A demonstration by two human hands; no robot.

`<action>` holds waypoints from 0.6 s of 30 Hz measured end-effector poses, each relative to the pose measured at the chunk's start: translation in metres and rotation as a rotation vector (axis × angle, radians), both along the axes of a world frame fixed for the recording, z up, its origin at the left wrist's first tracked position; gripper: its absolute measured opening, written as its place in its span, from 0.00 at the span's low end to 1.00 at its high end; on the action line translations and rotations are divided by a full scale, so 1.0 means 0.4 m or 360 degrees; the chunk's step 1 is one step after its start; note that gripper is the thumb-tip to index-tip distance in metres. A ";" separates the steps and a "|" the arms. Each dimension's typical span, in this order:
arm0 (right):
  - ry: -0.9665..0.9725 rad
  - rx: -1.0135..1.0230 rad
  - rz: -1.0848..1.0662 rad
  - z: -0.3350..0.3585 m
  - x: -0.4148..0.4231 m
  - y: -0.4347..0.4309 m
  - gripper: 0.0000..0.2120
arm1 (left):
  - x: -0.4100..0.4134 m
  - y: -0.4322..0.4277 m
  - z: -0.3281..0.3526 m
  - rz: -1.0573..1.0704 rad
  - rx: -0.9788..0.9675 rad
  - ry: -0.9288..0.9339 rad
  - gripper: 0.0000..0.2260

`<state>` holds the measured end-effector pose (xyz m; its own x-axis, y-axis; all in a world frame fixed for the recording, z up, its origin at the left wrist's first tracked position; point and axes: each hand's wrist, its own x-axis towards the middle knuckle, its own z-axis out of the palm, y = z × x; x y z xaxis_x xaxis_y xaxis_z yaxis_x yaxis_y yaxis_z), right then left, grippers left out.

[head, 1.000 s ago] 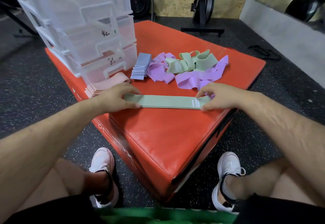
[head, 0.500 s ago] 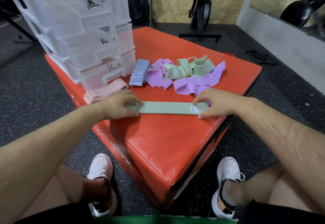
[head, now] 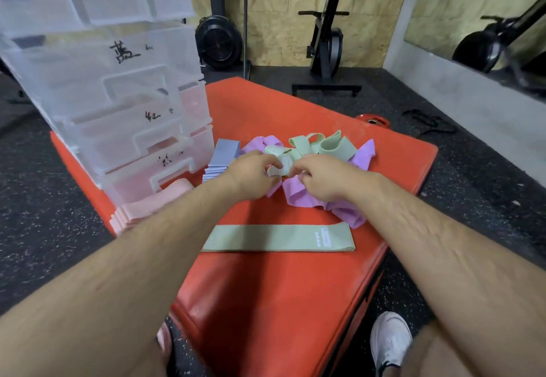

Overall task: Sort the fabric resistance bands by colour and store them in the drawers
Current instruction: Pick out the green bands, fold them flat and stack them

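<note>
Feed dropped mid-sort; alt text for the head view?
Left hand and right hand pinch a crumpled pale green fabric band among purple bands on the orange padded box. A flat green fabric band lies nearer; stacked blue bands and stacked pink bands sit beside the clear plastic drawers.
</note>
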<state>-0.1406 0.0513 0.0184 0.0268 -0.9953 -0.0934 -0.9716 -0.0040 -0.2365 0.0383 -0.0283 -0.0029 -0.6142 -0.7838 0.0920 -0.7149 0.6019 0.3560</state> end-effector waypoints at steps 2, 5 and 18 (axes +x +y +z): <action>-0.0005 -0.0005 -0.0015 -0.006 -0.012 -0.030 0.18 | -0.032 -0.019 -0.004 -0.0011 -0.0012 -0.0067 0.16; -0.0023 0.0003 -0.0035 -0.015 -0.026 -0.057 0.19 | -0.055 -0.046 -0.018 0.0012 -0.0017 -0.0136 0.15; -0.0679 -0.0661 0.0141 0.031 -0.015 -0.080 0.26 | -0.038 0.020 0.122 -0.0016 -0.0098 0.1002 0.13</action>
